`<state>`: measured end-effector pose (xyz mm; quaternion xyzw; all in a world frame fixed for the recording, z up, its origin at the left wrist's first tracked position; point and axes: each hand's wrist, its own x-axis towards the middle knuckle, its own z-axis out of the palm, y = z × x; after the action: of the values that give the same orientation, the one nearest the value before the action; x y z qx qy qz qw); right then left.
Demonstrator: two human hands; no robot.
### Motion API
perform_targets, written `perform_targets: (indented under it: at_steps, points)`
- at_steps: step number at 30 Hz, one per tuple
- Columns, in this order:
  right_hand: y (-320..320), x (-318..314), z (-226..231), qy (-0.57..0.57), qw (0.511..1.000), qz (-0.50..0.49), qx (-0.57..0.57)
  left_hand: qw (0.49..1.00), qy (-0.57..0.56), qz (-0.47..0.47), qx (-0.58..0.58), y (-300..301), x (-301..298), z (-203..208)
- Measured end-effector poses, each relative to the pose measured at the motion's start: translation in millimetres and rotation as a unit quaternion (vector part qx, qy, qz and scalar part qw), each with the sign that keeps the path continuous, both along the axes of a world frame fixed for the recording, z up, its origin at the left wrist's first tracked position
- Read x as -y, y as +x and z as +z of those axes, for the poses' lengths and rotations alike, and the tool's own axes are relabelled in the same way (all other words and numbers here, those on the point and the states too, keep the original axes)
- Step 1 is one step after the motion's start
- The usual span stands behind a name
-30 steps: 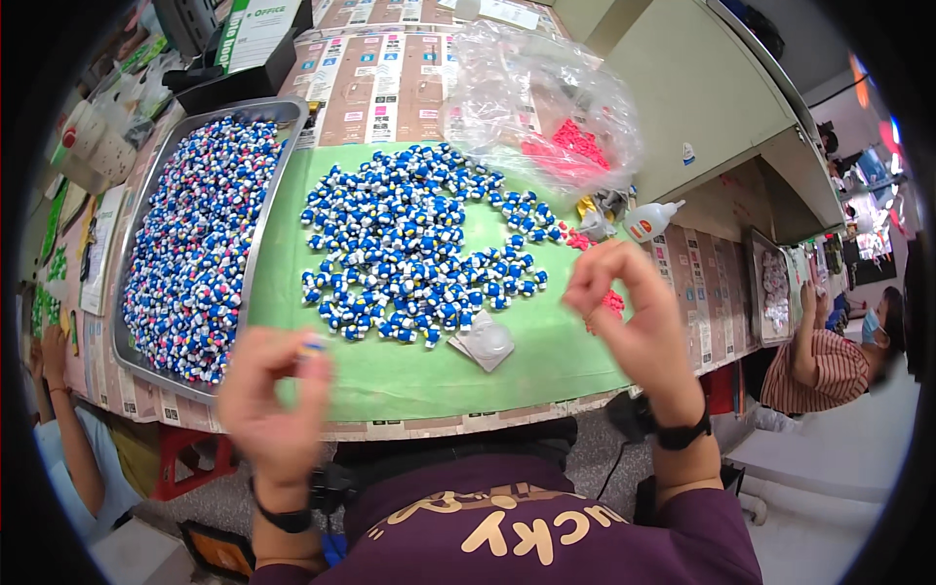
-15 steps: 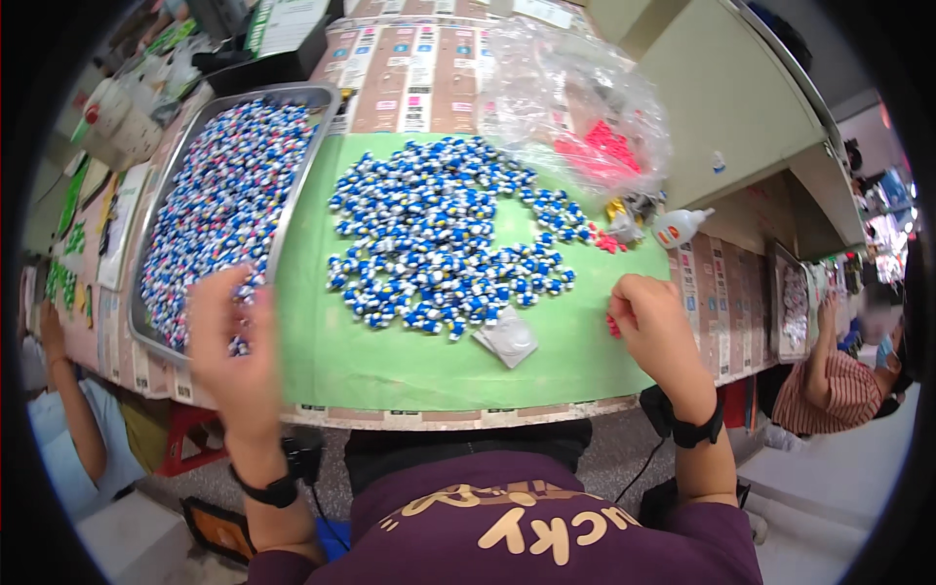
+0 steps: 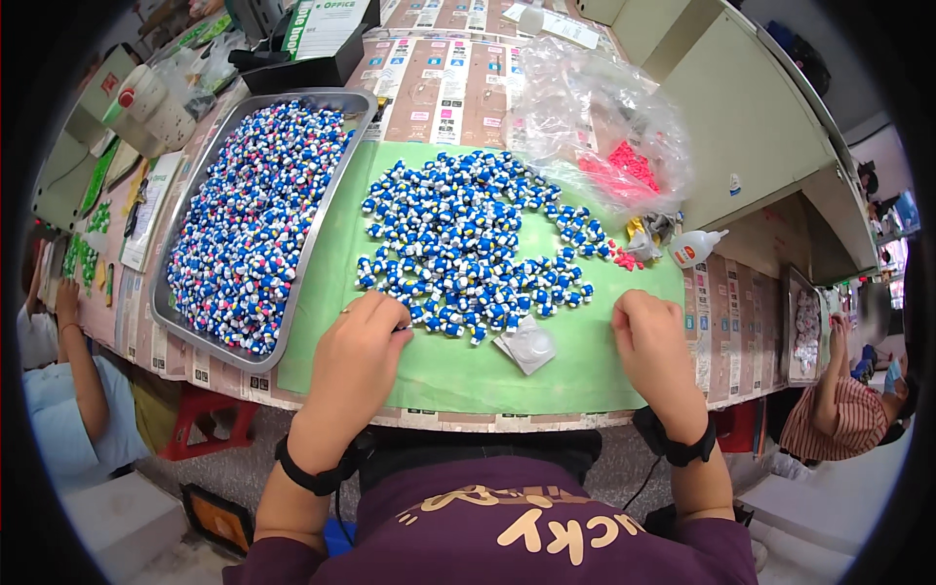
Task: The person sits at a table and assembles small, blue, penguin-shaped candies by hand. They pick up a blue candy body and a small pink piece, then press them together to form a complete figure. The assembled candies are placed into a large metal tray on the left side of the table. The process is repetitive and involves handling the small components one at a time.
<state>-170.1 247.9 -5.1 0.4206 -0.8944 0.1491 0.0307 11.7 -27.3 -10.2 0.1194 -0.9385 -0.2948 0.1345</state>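
Observation:
A pile of small blue-and-white figures (image 3: 458, 229) with yellow spots spreads over a green mat (image 3: 458, 380). At the pile's lower left edge is my left hand (image 3: 356, 346), its fingers curled and pinched together; whatever lies between the fingertips is hidden. My right hand (image 3: 658, 341) rests over the mat's right side with bent, closed fingers, and I cannot make out what they hold. Between the hands, just below the pile, lies a small whitish packet with a round disc (image 3: 529, 346). Small pinkish-red pieces (image 3: 626, 257) sit at the pile's right end.
Left of the mat stands a metal tray (image 3: 276, 353) full of similar figures with pink parts. Beyond the pile lies a clear plastic bag (image 3: 575, 93) with pink pieces inside. A white squeeze bottle (image 3: 690, 249) lies at the right near a grey cabinet (image 3: 751, 127). Other people sit at both sides.
My left hand has moved right, from over the metal tray to the pile's lower left edge. My right hand stays at the mat's right side; the red pieces beside its fingers no longer show.

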Motion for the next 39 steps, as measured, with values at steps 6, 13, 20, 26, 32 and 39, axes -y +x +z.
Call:
perform_targets:
  at_steps: [6, 13, 20, 26, 32, 39]
  points:
    - [6, 24, 28, -0.117, 0.984, 0.11, 0.077, 0.96, 0.266, -0.025, -0.088, -4, -16, 18]
    - [43, 56, 56, -0.229, 0.916, 0.31, 0.115, 0.756, 0.639, -0.142, -0.006, -17, -44, 30]
    - [54, 60, 48, -0.265, 0.907, 0.243, 0.217, 0.811, 0.572, -0.11, -0.051, -13, -51, 27]
    - [61, 55, 46, -0.303, 0.839, 0.12, 0.436, 0.933, 0.28, -0.115, -0.193, -17, -60, 16]
    - [47, 58, 48, -0.264, 0.881, 0.139, 0.367, 0.94, 0.28, -0.074, -0.18, -19, -62, 17]
    - [21, 61, 38, -0.073, 0.965, 0.165, 0.19, 0.887, 0.448, 0.0, -0.11, -8, -43, 10]
